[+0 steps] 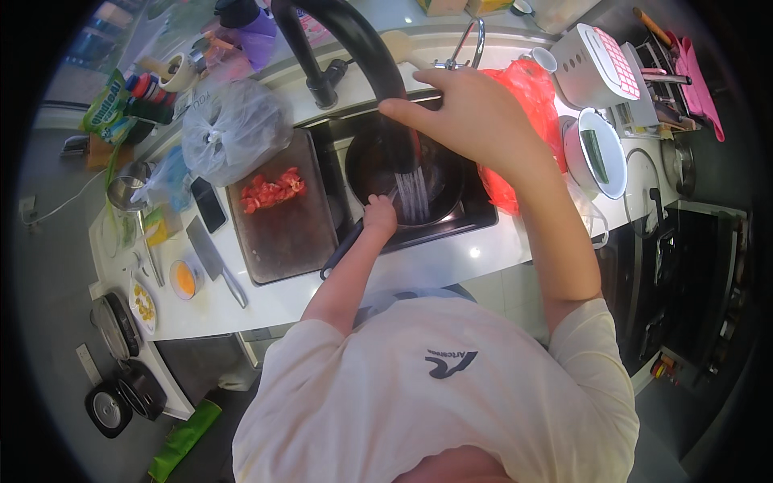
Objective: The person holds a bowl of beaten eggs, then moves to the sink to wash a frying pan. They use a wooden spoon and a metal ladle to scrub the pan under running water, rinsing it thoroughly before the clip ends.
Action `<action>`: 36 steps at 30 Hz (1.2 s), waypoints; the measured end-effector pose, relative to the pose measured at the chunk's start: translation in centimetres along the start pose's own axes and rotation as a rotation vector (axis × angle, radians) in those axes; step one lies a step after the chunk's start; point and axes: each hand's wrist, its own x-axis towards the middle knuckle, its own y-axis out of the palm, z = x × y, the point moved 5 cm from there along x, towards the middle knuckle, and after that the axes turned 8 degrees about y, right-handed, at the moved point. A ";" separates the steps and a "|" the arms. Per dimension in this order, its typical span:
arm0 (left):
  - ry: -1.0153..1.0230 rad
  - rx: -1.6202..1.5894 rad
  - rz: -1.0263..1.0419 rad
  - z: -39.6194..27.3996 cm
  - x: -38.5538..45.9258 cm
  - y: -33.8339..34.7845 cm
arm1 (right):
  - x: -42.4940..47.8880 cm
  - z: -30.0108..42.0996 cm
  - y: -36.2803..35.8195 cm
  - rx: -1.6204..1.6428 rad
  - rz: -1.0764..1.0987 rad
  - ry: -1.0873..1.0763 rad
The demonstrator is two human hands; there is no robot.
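Observation:
Water runs from the black faucet [386, 66] into a dark pan [356, 163] set in the sink [477, 199]. My left hand [380, 214], fingers curled, is at the pan's near rim, beside the stream. Whatever lies under those fingers is too unclear to name. The black pan handle [342, 249] slants out beneath my left wrist over the counter edge. Above the sink's right side, my right hand [483, 115] holds nothing. Its thumb and fingers are spread near the faucet's neck; contact with it cannot be made out.
Left of the sink, a cutting board [284, 247] bears chopped red pieces [273, 190]. Beyond it lie a cleaver [208, 250], a phone [208, 204] and a small bowl of orange liquid [184, 279]. At right are a red plastic bag [525, 96] and a white basin [613, 145] containing a cucumber [595, 156].

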 end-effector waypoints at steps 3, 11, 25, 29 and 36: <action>-0.025 -0.093 -0.051 0.0 -3.5 -2.6 | 0.4 1.2 0.9 -0.003 0.047 -0.020; -0.048 -0.289 -0.260 3.5 -15.3 -5.6 | 0.0 -1.4 5.5 0.210 0.041 -0.095; -0.060 -0.269 -0.449 4.2 -21.4 -4.6 | -1.1 -8.0 15.4 0.396 0.088 -0.024; -0.056 -0.274 -0.457 4.3 -20.7 -4.5 | -4.8 -11.5 15.6 0.501 -0.075 0.012; 0.009 -0.325 -0.476 3.5 -18.1 -4.5 | -11.5 -22.5 19.5 0.459 -0.121 0.272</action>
